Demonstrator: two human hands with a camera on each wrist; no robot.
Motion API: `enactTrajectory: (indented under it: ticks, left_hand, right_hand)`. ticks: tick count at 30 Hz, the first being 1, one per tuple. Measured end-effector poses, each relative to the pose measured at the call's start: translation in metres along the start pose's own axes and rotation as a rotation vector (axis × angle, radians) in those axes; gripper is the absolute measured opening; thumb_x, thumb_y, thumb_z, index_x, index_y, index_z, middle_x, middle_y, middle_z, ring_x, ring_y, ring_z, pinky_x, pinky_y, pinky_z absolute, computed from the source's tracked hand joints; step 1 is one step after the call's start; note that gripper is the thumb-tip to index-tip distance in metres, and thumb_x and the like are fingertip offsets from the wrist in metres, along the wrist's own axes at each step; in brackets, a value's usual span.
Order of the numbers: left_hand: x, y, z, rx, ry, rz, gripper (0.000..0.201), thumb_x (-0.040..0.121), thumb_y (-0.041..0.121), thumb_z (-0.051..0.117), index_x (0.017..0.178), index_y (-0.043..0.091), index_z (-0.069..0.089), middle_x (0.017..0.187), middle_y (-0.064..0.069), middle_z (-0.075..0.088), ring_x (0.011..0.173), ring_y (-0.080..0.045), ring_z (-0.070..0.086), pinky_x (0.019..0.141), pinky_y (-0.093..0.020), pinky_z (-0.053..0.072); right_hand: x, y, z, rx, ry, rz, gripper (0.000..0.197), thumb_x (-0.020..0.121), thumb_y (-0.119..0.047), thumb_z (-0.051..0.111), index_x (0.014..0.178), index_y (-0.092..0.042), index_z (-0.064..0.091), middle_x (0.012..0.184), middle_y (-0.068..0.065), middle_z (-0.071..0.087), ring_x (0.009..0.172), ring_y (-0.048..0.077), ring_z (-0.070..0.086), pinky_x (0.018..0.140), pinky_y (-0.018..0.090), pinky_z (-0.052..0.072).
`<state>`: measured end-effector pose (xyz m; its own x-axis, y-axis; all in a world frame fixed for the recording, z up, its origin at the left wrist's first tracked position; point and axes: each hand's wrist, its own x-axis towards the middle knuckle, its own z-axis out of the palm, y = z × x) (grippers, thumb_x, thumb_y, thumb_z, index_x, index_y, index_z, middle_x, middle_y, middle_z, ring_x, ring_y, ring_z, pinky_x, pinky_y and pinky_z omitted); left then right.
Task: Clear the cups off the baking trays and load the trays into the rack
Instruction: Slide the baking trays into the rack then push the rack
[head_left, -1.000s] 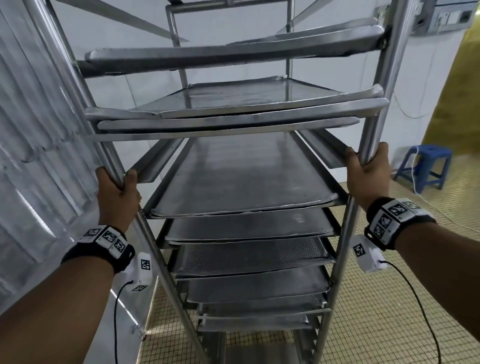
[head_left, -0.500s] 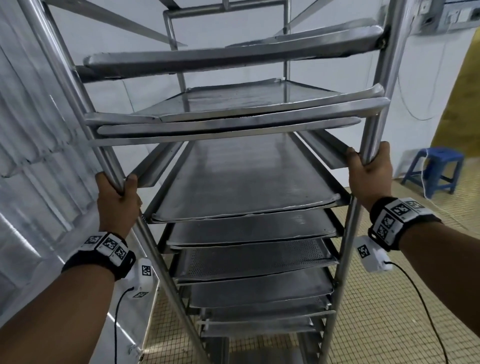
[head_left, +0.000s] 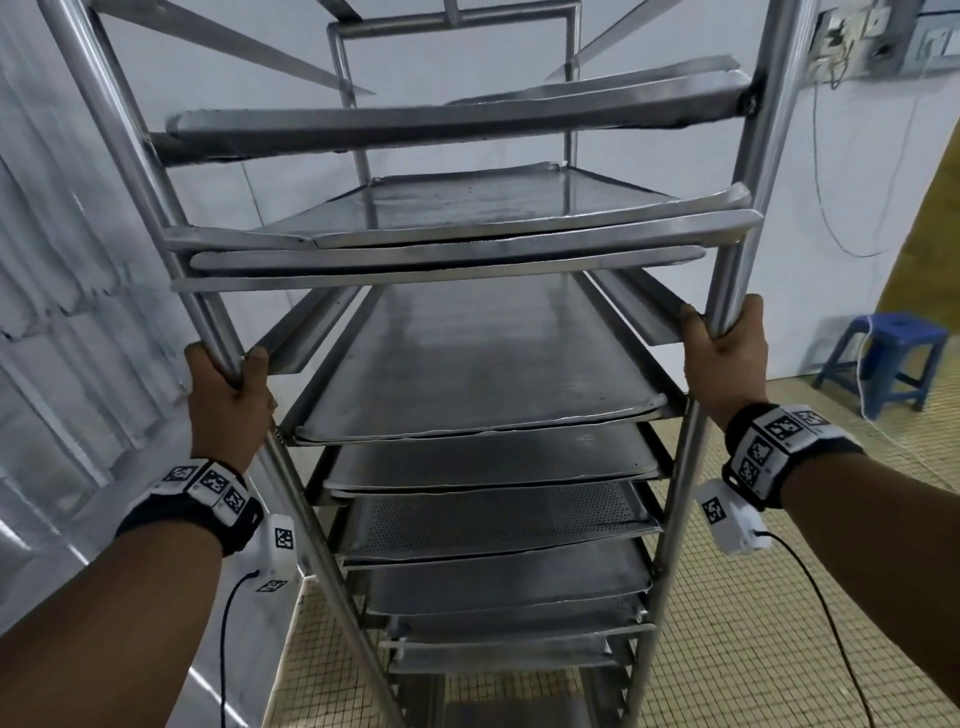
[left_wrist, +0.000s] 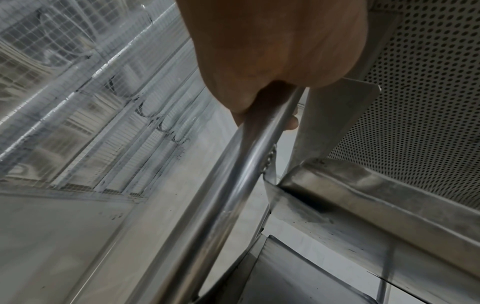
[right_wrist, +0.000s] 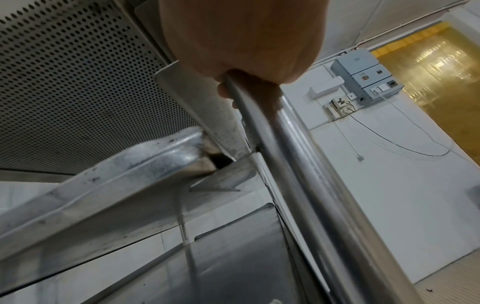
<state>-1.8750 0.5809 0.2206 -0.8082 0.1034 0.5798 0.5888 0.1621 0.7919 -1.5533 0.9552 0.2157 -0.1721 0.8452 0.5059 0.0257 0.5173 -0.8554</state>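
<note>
Seemingly late in the job, the head view shows the rack (head_left: 467, 364) loaded with bare trays (head_left: 483, 374) on many levels, no cups on them; the left hand (head_left: 228, 405) curls round the rack's left front post and the right hand (head_left: 724, 353) round its right front post. Left wrist view: fingers (left_wrist: 272, 51) wrapped on the post, a perforated tray (left_wrist: 428, 102) just inside it. Right wrist view: the same grasp, with a grey switch box (right_wrist: 363, 76) on the wall beyond the rack. No readable writing anywhere.
</note>
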Motion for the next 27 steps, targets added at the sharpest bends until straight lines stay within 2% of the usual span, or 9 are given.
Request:
enactTrajectory:
  ticks: [3,5,7,9,13,16,19,21,27]
  left_hand:
    - [0.016,-0.009,0.010,0.002,-0.002,-0.003,0.030,0.101,0.041,0.055,0.102,0.022,0.032,0.088,-0.037,0.061,0.049,-0.021,0.056,0.037,-0.019,0.043]
    - [0.027,-0.015,0.016,0.018,-0.005,-0.010,0.031,0.101,0.040,0.055,0.105,0.019,0.033,0.088,-0.036,0.062,0.049,-0.020,0.057,0.038,-0.019,0.044]
    - [0.038,-0.020,0.024,0.020,-0.005,-0.018,0.030,0.101,0.039,0.055,0.107,0.019,0.033,0.088,-0.035,0.062,0.048,-0.017,0.058,0.043,-0.024,0.047]
    - [0.050,-0.026,0.032,0.033,-0.004,-0.024,0.029,0.102,0.039,0.054,0.107,0.019,0.033,0.085,-0.033,0.063,0.054,-0.025,0.059,0.052,-0.030,0.049]
    - [0.079,-0.043,0.051,0.060,-0.019,-0.049,0.032,0.097,0.048,0.052,0.103,0.025,0.031,0.069,-0.014,0.063,0.056,-0.031,0.061,0.065,-0.051,0.057]
    - [0.101,-0.057,0.065,0.066,-0.029,-0.056,0.031,0.098,0.048,0.051,0.103,0.026,0.030,0.070,-0.013,0.063,0.058,-0.031,0.061,0.066,-0.051,0.058]
    - [0.123,-0.071,0.079,0.062,-0.027,-0.060,0.030,0.098,0.048,0.051,0.102,0.027,0.030,0.070,-0.015,0.064,0.059,-0.033,0.062,0.068,-0.052,0.058]
    - [0.137,-0.079,0.089,0.068,-0.033,-0.060,0.031,0.098,0.049,0.051,0.102,0.028,0.029,0.069,-0.014,0.064,0.060,-0.034,0.063,0.068,-0.053,0.058]
    - [0.173,-0.096,0.124,0.077,-0.034,-0.056,0.033,0.100,0.048,0.052,0.104,0.024,0.030,0.069,-0.011,0.062,0.062,-0.035,0.064,0.067,-0.048,0.056]
  right_hand:
    - [0.012,0.004,0.016,-0.005,-0.013,0.030,0.033,0.087,-0.053,0.061,0.080,-0.037,0.033,0.062,0.002,0.048,0.053,0.024,0.048,0.053,0.045,0.049]
    - [0.020,0.007,0.027,-0.029,-0.011,0.038,0.033,0.087,-0.054,0.061,0.078,-0.040,0.033,0.063,0.003,0.049,0.053,0.025,0.048,0.053,0.049,0.050]
    - [0.029,0.008,0.040,-0.037,-0.013,0.051,0.033,0.087,-0.053,0.060,0.080,-0.036,0.033,0.064,0.005,0.051,0.054,0.026,0.050,0.053,0.054,0.052]
    - [0.036,0.011,0.053,-0.042,-0.009,0.054,0.034,0.087,-0.053,0.060,0.084,-0.033,0.034,0.066,0.007,0.052,0.055,0.027,0.052,0.054,0.055,0.053]
    - [0.056,0.019,0.080,-0.056,-0.005,0.069,0.038,0.086,-0.056,0.060,0.090,-0.028,0.035,0.068,0.007,0.055,0.057,0.031,0.055,0.057,0.057,0.056]
    - [0.071,0.025,0.102,-0.076,0.006,0.090,0.042,0.086,-0.057,0.060,0.094,-0.024,0.036,0.071,0.012,0.059,0.065,0.043,0.062,0.059,0.059,0.056]
    - [0.086,0.030,0.124,-0.090,0.005,0.100,0.041,0.086,-0.060,0.060,0.092,-0.027,0.034,0.075,0.015,0.062,0.069,0.044,0.065,0.060,0.059,0.057]
    - [0.096,0.033,0.136,-0.104,0.001,0.105,0.041,0.087,-0.060,0.060,0.090,-0.029,0.033,0.075,0.013,0.062,0.068,0.043,0.065,0.060,0.057,0.058]
    - [0.134,0.047,0.172,-0.057,-0.035,0.100,0.037,0.094,-0.048,0.060,0.098,-0.022,0.034,0.070,0.008,0.057,0.053,0.028,0.057,0.052,0.041,0.053]
